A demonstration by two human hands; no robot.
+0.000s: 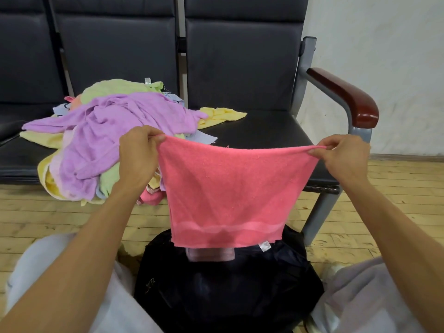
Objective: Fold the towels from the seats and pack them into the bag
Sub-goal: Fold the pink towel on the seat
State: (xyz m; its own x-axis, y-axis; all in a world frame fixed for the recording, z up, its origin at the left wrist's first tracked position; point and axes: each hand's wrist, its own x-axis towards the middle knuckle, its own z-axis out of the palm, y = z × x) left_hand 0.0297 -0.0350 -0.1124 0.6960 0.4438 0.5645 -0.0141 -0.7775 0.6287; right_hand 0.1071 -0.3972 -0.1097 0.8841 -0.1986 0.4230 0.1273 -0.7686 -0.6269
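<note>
A pink towel (225, 191) hangs spread out in front of me, stretched between both hands. My left hand (138, 155) pinches its upper left corner and my right hand (343, 153) pinches its upper right corner. Its lower edge, with a white label, dangles over the open black bag (228, 284) on the floor between my knees. A folded pale towel (211, 254) shows inside the bag just below the pink hem. A heap of unfolded towels (105, 140), purple, green, yellow and pink, lies on the dark seats to the left.
The row of black padded seats (264, 131) runs across the view, with a bare seat behind the pink towel. A brown armrest (348, 97) on a grey metal frame stands at the right. A white wall lies beyond it, and wooden floor (48, 219) below.
</note>
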